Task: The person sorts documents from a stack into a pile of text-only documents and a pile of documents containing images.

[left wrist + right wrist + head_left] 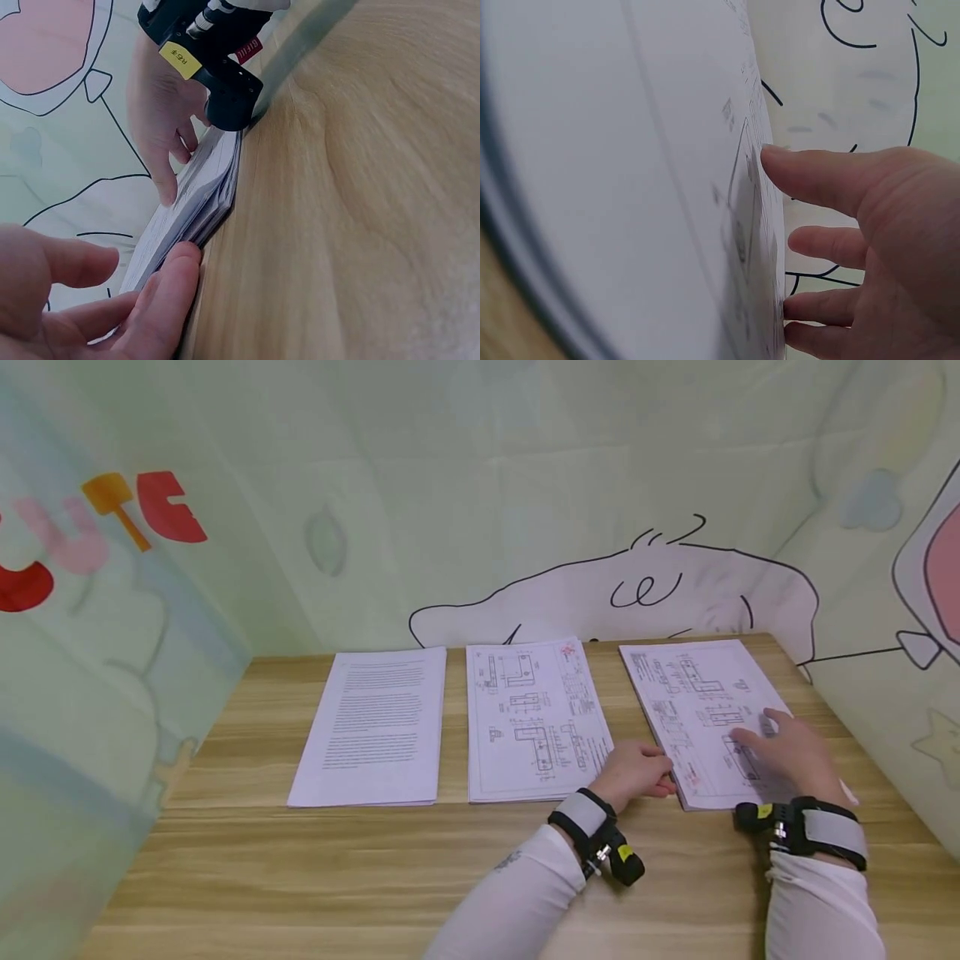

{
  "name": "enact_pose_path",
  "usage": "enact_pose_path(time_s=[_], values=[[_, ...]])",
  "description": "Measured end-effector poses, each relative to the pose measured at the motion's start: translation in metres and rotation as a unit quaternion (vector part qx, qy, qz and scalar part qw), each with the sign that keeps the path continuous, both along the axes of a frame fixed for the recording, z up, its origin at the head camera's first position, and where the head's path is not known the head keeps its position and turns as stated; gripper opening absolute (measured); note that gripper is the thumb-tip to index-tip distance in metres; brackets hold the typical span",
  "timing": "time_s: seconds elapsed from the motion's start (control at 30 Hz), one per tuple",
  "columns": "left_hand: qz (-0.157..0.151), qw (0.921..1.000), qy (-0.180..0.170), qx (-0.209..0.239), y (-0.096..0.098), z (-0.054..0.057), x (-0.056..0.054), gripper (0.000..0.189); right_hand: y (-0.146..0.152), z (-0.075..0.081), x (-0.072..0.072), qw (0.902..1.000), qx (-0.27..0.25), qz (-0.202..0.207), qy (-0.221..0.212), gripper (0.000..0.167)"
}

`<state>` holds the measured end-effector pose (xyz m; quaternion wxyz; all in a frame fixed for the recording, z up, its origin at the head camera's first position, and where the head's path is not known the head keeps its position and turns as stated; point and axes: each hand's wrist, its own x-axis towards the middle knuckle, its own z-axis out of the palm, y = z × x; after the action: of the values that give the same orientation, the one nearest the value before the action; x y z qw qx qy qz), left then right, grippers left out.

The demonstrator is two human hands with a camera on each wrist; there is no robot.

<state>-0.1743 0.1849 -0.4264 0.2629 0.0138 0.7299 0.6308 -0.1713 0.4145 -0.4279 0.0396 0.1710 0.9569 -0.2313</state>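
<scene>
A stack of papers with printed technical drawings [678,718] lies at the right of the wooden table. My left hand [636,770] is at its left edge; in the left wrist view, the fingertips [182,253] touch the sheet edges, with the thumb held apart from them. Over the stack's right side is my right hand [801,753], its thumb tip [774,154] close to the top sheet and its other fingers spread along the far edge. Several sheet edges fan slightly apart near the left fingers.
A second stack of drawings [498,747] lies in the middle, just left of my left hand. Farther left is a stack of printed text pages [375,710]. Behind the wooden table [300,877] hangs a pale cartoon-printed cloth [480,485].
</scene>
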Motion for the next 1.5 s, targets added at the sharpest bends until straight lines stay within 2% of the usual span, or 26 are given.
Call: enact_pose_path(time_s=[0.23, 0.37, 0.47, 0.63, 0.73, 0.83, 1.03, 1.1, 1.27, 1.4, 1.5], values=[[0.007, 0.9992, -0.025, 0.029, -0.001, 0.0, -0.002, 0.023, -0.004, 0.001, -0.001, 0.9999, 0.014, 0.008, -0.001, 0.089], [0.003, 0.9993, -0.02, 0.03, 0.0, -0.001, -0.003, 0.023, -0.008, 0.004, -0.001, 0.9999, 0.013, 0.004, -0.008, 0.087], [0.001, 0.9996, -0.005, 0.028, 0.0, -0.002, -0.004, 0.021, -0.01, 0.007, -0.002, 0.9999, 0.008, 0.0, -0.012, 0.085], [0.009, 0.9986, 0.047, 0.02, -0.002, -0.005, -0.005, 0.018, -0.016, 0.013, -0.003, 0.9999, 0.009, 0.008, -0.006, 0.079], [0.026, 0.9962, 0.073, 0.038, -0.005, -0.008, -0.006, 0.026, -0.022, 0.016, -0.004, 0.9998, 0.016, 0.012, 0.004, 0.077], [0.038, 0.9935, 0.084, 0.068, -0.01, -0.01, -0.008, 0.033, -0.03, 0.018, -0.007, 0.9995, 0.013, 0.024, 0.015, 0.078], [0.061, 0.9902, 0.107, 0.065, -0.021, -0.009, -0.01, 0.032, -0.044, 0.016, -0.015, 0.9977, -0.054, 0.034, 0.021, 0.094], [0.067, 0.9884, 0.119, 0.066, -0.027, -0.006, -0.01, 0.034, -0.048, 0.015, -0.017, 0.9962, -0.076, 0.024, 0.035, 0.102], [0.058, 0.9831, 0.148, 0.09, -0.05, 0.004, -0.011, 0.039, -0.055, 0.017, -0.021, 0.9897, -0.116, 0.003, 0.084, 0.115], [0.056, 0.9787, 0.168, 0.104, -0.067, 0.009, -0.013, 0.036, -0.064, 0.023, -0.022, 0.9791, -0.167, -0.002, 0.116, 0.115], [0.058, 0.9746, 0.184, 0.114, -0.08, 0.012, -0.015, 0.037, -0.071, 0.027, -0.023, 0.9685, -0.216, -0.013, 0.123, 0.11]])
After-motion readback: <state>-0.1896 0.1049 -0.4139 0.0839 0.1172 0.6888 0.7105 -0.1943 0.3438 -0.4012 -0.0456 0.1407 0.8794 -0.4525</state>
